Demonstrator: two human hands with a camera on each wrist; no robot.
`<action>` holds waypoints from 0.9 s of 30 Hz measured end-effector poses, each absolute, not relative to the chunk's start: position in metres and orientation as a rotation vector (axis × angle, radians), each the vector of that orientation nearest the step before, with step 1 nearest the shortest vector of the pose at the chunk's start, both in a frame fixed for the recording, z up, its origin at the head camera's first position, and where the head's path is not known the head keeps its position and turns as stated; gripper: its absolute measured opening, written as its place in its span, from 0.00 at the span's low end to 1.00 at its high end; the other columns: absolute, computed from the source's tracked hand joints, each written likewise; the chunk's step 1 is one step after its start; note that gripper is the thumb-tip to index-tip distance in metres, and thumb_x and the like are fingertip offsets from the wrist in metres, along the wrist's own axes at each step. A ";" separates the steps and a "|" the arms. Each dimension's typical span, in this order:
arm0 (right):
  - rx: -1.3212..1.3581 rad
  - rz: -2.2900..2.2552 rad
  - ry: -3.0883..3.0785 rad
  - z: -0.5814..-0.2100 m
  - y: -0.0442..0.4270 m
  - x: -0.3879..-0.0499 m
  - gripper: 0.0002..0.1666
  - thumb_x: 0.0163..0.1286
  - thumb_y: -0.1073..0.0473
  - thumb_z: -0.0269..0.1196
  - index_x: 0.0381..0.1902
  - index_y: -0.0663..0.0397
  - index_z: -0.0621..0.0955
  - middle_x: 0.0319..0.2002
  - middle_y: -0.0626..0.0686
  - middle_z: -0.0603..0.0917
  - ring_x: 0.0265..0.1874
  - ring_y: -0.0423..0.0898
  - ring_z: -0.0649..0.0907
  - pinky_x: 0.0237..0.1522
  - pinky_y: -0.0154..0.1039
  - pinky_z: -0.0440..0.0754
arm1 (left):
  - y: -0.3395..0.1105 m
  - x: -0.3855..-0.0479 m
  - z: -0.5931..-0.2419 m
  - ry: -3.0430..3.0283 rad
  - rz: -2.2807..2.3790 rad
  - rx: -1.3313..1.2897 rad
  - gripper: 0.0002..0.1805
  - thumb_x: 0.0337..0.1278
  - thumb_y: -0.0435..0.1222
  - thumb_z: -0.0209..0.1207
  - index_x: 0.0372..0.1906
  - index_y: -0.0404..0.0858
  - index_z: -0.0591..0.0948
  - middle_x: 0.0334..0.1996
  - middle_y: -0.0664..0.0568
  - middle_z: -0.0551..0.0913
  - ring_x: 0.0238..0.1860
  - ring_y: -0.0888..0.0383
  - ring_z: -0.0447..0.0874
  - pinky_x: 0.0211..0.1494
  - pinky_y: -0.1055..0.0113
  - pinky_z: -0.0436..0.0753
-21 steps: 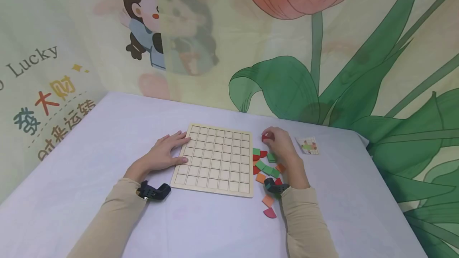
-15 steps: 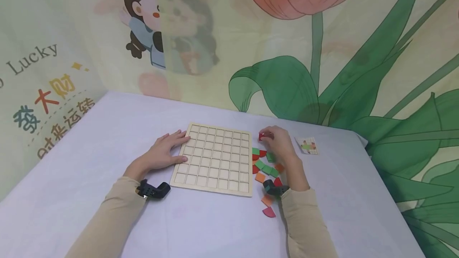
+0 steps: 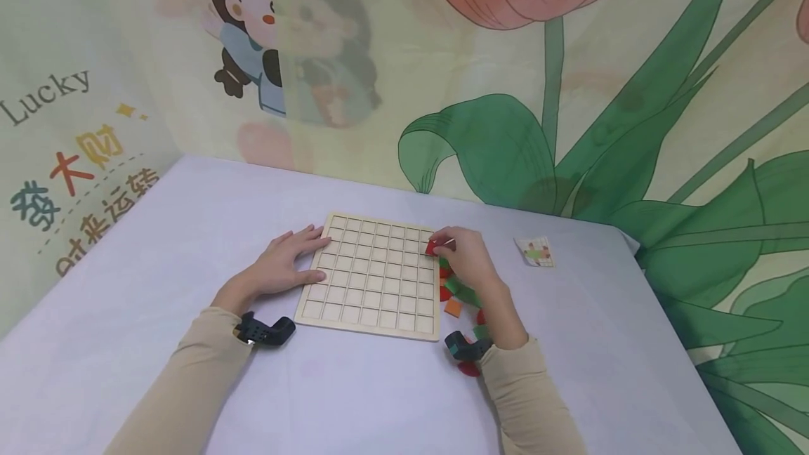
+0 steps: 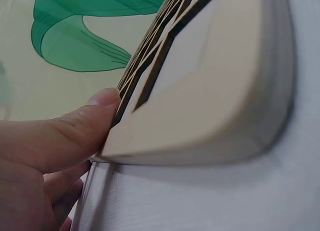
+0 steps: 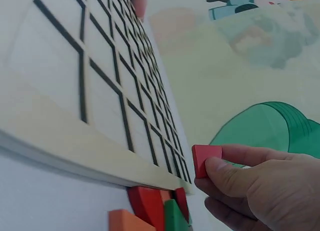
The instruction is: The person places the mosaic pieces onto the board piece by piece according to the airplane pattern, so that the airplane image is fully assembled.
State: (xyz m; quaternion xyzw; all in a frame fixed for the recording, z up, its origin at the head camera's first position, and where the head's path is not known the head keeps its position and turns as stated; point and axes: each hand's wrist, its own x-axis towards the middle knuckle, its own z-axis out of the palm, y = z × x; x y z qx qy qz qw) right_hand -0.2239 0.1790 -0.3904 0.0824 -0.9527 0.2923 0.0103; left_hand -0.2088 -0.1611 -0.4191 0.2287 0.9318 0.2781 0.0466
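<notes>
A pale wooden grid board lies flat on the white table. My left hand rests on the board's left edge with its fingers fairly straight. In the left wrist view the thumb lies along the board's rim. Over the board's upper right edge, my right hand pinches a small red piece between thumb and fingers. The right wrist view shows this red block held apart from the board; its full outline is partly covered by the thumb.
Beside the board's right edge lie several loose pieces, among them an orange square and a green piece; the right hand and wrist hide some. Farther right is a small printed card. A patterned cloth hangs behind the table.
My right hand has moved left with the red piece, from beside the board to over its upper right edge. The left hand stays on the board. The head view has shifted slightly.
</notes>
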 end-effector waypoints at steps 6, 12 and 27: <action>0.258 0.844 -3.018 -0.393 0.175 -0.223 0.14 0.63 0.63 0.65 0.48 0.51 0.83 0.43 0.51 0.86 0.39 0.45 0.83 0.42 0.36 0.85 | -0.159 -0.210 -0.418 2.849 0.848 0.696 0.40 0.53 0.51 0.62 0.68 0.36 0.67 0.72 0.38 0.57 0.74 0.40 0.48 0.75 0.43 0.44; 0.336 0.750 -3.006 -0.396 0.176 -0.220 0.14 0.63 0.63 0.65 0.47 0.52 0.85 0.42 0.52 0.86 0.40 0.45 0.83 0.45 0.39 0.84 | -0.156 -0.210 -0.418 2.843 0.857 0.699 0.39 0.53 0.50 0.63 0.67 0.36 0.67 0.72 0.38 0.57 0.74 0.40 0.48 0.74 0.43 0.44; 0.421 0.668 -3.038 -0.401 0.172 -0.210 0.19 0.61 0.63 0.67 0.51 0.52 0.83 0.42 0.52 0.83 0.38 0.44 0.79 0.41 0.36 0.83 | -0.159 -0.208 -0.419 2.868 0.834 0.706 0.38 0.53 0.50 0.62 0.67 0.35 0.68 0.72 0.37 0.58 0.74 0.39 0.49 0.74 0.42 0.45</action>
